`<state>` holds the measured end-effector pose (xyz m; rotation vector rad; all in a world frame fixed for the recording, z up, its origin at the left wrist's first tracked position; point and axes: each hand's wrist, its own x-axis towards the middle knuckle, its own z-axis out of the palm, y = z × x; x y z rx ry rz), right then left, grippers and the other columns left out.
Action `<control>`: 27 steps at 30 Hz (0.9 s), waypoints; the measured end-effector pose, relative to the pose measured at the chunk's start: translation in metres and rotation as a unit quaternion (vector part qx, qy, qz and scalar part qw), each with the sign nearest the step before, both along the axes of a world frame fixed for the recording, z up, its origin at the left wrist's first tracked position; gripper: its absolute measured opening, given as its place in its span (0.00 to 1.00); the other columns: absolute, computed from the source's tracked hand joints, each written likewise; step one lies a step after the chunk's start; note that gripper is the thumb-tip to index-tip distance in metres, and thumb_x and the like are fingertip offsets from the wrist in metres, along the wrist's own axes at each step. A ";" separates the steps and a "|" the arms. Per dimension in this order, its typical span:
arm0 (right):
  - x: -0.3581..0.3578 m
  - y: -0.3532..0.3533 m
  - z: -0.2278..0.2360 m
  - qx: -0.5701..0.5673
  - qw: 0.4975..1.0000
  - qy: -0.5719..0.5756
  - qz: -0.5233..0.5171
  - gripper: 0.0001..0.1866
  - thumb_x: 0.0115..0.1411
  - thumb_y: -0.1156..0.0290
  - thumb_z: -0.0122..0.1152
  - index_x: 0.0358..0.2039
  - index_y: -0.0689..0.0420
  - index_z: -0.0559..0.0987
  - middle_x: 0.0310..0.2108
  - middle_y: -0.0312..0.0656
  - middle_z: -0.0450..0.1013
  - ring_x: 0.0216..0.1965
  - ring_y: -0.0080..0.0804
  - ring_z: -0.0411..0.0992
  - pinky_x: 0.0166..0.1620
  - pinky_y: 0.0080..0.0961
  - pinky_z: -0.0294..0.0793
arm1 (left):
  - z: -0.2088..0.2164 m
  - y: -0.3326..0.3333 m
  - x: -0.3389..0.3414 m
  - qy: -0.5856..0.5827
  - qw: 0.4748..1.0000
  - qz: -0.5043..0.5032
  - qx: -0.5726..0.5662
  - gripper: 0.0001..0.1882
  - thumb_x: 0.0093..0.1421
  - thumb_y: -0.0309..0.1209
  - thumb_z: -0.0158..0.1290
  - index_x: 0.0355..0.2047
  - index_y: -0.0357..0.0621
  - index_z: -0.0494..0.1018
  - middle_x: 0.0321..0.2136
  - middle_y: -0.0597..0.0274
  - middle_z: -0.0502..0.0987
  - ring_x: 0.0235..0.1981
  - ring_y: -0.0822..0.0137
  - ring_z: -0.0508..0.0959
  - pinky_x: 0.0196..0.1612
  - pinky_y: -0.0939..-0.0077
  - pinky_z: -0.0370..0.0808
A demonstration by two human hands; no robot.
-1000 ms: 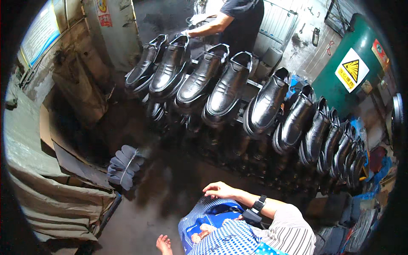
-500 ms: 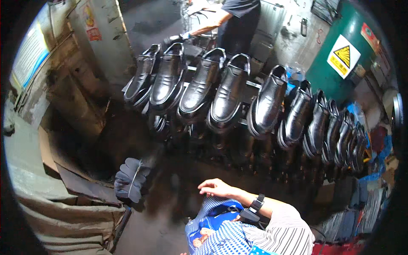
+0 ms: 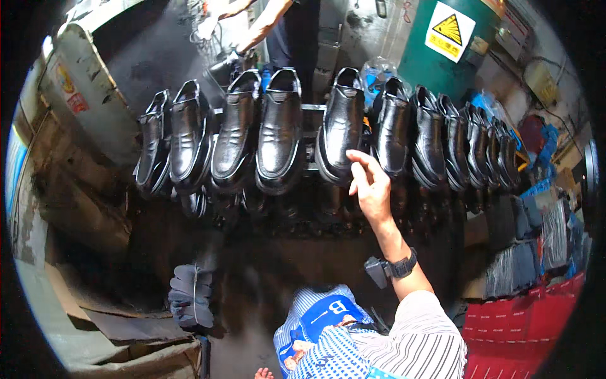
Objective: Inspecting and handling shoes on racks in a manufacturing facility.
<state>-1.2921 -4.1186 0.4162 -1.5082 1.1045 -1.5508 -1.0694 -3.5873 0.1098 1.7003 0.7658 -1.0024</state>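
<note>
My right hand [image 3: 371,186] reaches up before the row of black leather shoes, open and holding nothing, its index finger stretched out and the others loosely bent. Its fingertip overlaps the toe of one black slip-on shoe [image 3: 343,129]; whether they touch, I cannot tell. Right of the hand stands another black shoe [image 3: 391,126], and left of it a shiny shoe [image 3: 278,132] with a creased-looking upper. At the lower edge only the fingers of my left hand [image 3: 264,374] show, stretched out beside my blue apron [image 3: 328,316]. Nothing is seen in them.
More shoes hang or stand below the row, in shadow. A tied bundle of grey insole-like pieces [image 3: 191,295] lies at lower left. Red boxes [image 3: 514,335] and stacked grey sheets [image 3: 502,271] are at right. Behind are a green cylinder [image 3: 435,72] and another person's arm [image 3: 265,25].
My right hand has risen from the apron to the shoes, moving up and right. The view has shifted, so the shoe row sits further left. More of my left hand's fingers show.
</note>
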 end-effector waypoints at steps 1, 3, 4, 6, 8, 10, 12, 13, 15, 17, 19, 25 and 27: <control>-0.004 -0.005 0.004 -0.011 0.999 0.022 -0.022 0.13 0.56 0.73 0.51 0.42 0.59 0.72 0.22 0.33 0.70 0.14 0.12 0.62 0.19 0.12 0.62 | -0.004 0.002 0.002 -0.007 0.999 -0.043 -0.011 0.17 0.60 0.31 0.35 0.48 0.40 0.63 0.42 0.53 0.71 0.34 0.59 0.71 0.34 0.72 0.71; -0.016 -0.016 0.008 -0.009 0.998 0.055 -0.044 0.14 0.55 0.73 0.51 0.44 0.59 0.72 0.27 0.36 0.72 0.14 0.14 0.62 0.19 0.13 0.63 | -0.010 0.004 0.011 0.021 0.995 -0.088 -0.048 0.19 0.60 0.33 0.34 0.51 0.42 0.59 0.47 0.55 0.68 0.40 0.59 0.70 0.39 0.68 0.69; -0.021 -0.023 0.009 -0.008 0.997 0.054 -0.050 0.14 0.55 0.73 0.51 0.44 0.59 0.72 0.27 0.36 0.72 0.14 0.14 0.62 0.19 0.13 0.63 | -0.006 -0.003 0.013 0.021 0.994 -0.094 -0.047 0.19 0.60 0.33 0.34 0.51 0.42 0.59 0.47 0.55 0.68 0.40 0.59 0.70 0.39 0.68 0.69; -0.027 -0.039 0.012 -0.080 0.972 0.189 -0.118 0.17 0.52 0.74 0.55 0.44 0.57 0.71 0.37 0.40 0.71 0.18 0.16 0.64 0.25 0.16 0.66 | 0.003 -0.017 0.013 0.029 0.989 -0.142 0.000 0.20 0.61 0.34 0.32 0.53 0.43 0.57 0.50 0.55 0.64 0.45 0.59 0.68 0.42 0.66 0.68; -0.031 -0.056 0.015 -0.112 0.959 0.236 -0.109 0.19 0.50 0.74 0.54 0.46 0.57 0.70 0.48 0.47 0.65 0.36 0.33 0.68 0.42 0.26 0.68 | 0.004 -0.018 0.012 0.016 0.989 -0.147 -0.004 0.21 0.60 0.34 0.34 0.53 0.41 0.58 0.48 0.54 0.67 0.44 0.58 0.69 0.41 0.66 0.68; -0.032 -0.072 0.016 -0.229 0.882 0.376 -0.169 0.21 0.51 0.71 0.52 0.47 0.57 0.68 0.51 0.49 0.62 0.45 0.41 0.64 0.50 0.33 0.63 | 0.005 -0.020 0.010 -0.018 0.989 -0.147 -0.011 0.19 0.60 0.34 0.37 0.50 0.39 0.62 0.43 0.53 0.71 0.40 0.57 0.72 0.41 0.66 0.69; -0.027 -0.078 0.020 -0.233 0.874 0.388 -0.176 0.21 0.51 0.70 0.52 0.48 0.57 0.68 0.51 0.49 0.62 0.46 0.42 0.63 0.51 0.35 0.61 | -0.005 -0.021 0.014 -0.015 0.993 -0.115 -0.013 0.19 0.59 0.34 0.38 0.48 0.38 0.63 0.41 0.54 0.72 0.38 0.57 0.72 0.40 0.65 0.70; -0.022 -0.080 0.021 -0.233 0.868 0.399 -0.182 0.22 0.51 0.69 0.51 0.48 0.57 0.67 0.52 0.49 0.61 0.48 0.43 0.62 0.52 0.37 0.59 | -0.009 -0.020 0.018 -0.011 0.997 -0.081 -0.012 0.18 0.59 0.34 0.38 0.46 0.37 0.65 0.39 0.54 0.73 0.37 0.57 0.73 0.39 0.65 0.70; -0.018 -0.085 0.019 -0.222 0.860 0.425 -0.175 0.21 0.51 0.70 0.51 0.48 0.57 0.68 0.51 0.49 0.61 0.48 0.44 0.62 0.52 0.37 0.59 | -0.014 -0.017 0.023 0.005 0.990 -0.140 -0.013 0.18 0.60 0.36 0.38 0.45 0.37 0.66 0.39 0.54 0.73 0.36 0.57 0.73 0.38 0.65 0.70; -0.014 -0.085 0.017 -0.219 0.853 0.437 -0.181 0.20 0.51 0.72 0.50 0.47 0.57 0.68 0.52 0.49 0.62 0.47 0.44 0.63 0.52 0.37 0.59 | -0.016 -0.015 0.019 0.008 0.988 -0.157 -0.010 0.18 0.60 0.36 0.38 0.44 0.38 0.66 0.39 0.54 0.73 0.36 0.57 0.73 0.36 0.66 0.70; -0.015 -0.080 0.019 -0.239 0.828 0.470 -0.192 0.18 0.53 0.72 0.47 0.46 0.58 0.70 0.50 0.48 0.64 0.44 0.42 0.64 0.49 0.36 0.61 | -0.020 -0.013 0.021 0.033 0.985 -0.167 -0.013 0.17 0.60 0.35 0.37 0.44 0.37 0.66 0.38 0.54 0.73 0.36 0.57 0.73 0.36 0.67 0.71; -0.009 -0.069 0.017 -0.279 0.827 0.434 -0.222 0.17 0.54 0.72 0.42 0.44 0.60 0.71 0.47 0.46 0.67 0.41 0.41 0.65 0.45 0.33 0.65 | -0.044 -0.004 0.036 0.014 0.991 -0.123 -0.044 0.17 0.61 0.36 0.36 0.42 0.37 0.66 0.38 0.54 0.73 0.33 0.61 0.73 0.32 0.69 0.71; -0.004 -0.067 0.018 -0.287 0.823 0.435 -0.225 0.16 0.54 0.73 0.42 0.42 0.61 0.71 0.46 0.48 0.67 0.41 0.42 0.66 0.46 0.34 0.64 | -0.049 -0.003 0.046 0.013 0.990 -0.134 -0.048 0.17 0.61 0.36 0.36 0.42 0.37 0.66 0.37 0.54 0.74 0.32 0.61 0.73 0.31 0.70 0.71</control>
